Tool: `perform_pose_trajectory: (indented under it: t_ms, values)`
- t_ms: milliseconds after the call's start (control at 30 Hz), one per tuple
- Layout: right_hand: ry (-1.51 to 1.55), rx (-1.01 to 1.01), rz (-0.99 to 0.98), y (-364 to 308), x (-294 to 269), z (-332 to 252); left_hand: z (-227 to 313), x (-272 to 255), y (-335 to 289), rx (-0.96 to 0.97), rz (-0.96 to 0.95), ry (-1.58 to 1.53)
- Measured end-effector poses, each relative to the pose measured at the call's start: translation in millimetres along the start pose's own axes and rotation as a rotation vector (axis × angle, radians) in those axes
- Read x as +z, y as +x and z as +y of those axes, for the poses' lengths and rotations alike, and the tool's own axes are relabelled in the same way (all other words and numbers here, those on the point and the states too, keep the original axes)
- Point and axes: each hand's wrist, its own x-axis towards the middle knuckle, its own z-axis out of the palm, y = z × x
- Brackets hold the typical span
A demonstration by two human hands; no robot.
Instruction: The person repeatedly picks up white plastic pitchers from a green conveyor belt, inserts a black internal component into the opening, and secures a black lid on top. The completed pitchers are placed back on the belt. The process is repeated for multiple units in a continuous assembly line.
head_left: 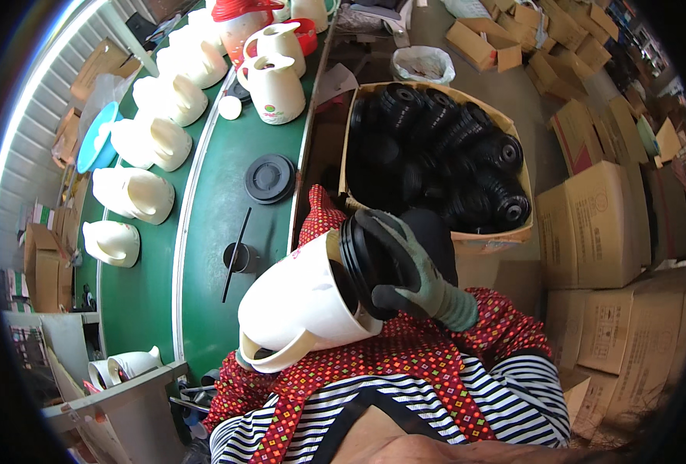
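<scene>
A cream-white jug [285, 301] lies tilted over my lap, its handle toward me and its wide open end facing right. My left hand [241, 359] holds the jug from its far left side; only a sliver of glove shows by the handle, the fingers being hidden behind the body. At the wide end, my right hand [412, 271], in a green-grey glove with dark fingertips, grips a black ribbed plastic base [356, 263]. The base is tilted against the jug's rim, with part of the dark opening still showing below it.
A green work table [211, 216] runs along the left, carrying rows of white jugs [149, 139], a black disc [269, 178] and a small dark cup [240, 257] with a stick. A carton [491, 241] of black bases stands ahead; stacked boxes [590, 224] line the right.
</scene>
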Motion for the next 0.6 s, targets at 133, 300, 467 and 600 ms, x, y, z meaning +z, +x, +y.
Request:
perform_pose_trajectory:
  t_ms: [133,300,467,600]
  values:
    - [-0.005,-0.052,0.013,5.0,15.5,0.5,-16.5,-9.9,-8.0,-0.032,0.109,-0.284]
    - [0.029,-0.104,0.009,9.8,17.2,1.3,-21.7,-15.6,-7.5,-0.028,0.127,-0.339]
    - [0.001,-0.17,0.015,14.4,14.5,2.4,-24.6,-16.8,-2.7,-0.009,0.121,-0.291]
    - [-0.053,-0.24,-0.015,15.3,5.3,8.2,-21.6,-17.9,6.3,-0.011,0.108,-0.191]
